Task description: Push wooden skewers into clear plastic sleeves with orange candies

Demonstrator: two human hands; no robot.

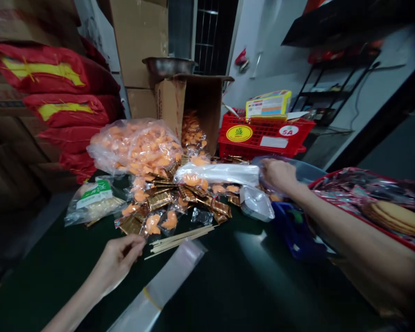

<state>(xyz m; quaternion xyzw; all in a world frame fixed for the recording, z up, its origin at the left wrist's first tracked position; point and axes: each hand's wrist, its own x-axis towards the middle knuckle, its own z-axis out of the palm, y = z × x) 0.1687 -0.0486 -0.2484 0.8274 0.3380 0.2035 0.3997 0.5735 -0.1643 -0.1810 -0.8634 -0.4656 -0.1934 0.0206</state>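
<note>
My left hand (120, 259) is low on the left, its fingers curled into a pinch beside an orange duck-like piece in a clear wrapper (152, 224). Whatever lies between those fingertips is too small to tell. Thin wooden sticks (180, 238) lie just right of it, and a sheaf of clear plastic bags with a yellow band (171, 279) lies below. My right hand (280, 174) reaches far forward to a clear plastic tub (306, 170). Its fingers are bent and partly hidden at the tub's near side. Gold sachets (159, 199) and foil trays (256, 203) lie between the hands.
A large bag of orange pieces (138, 145) stands behind, beside an open carton (169, 99). A red basket (266, 133) is at the back. Under my right forearm are a blue tape dispenser (290, 230) and a red-rimmed container with round biscuits (397, 216). Red sacks (72, 110) are stacked left.
</note>
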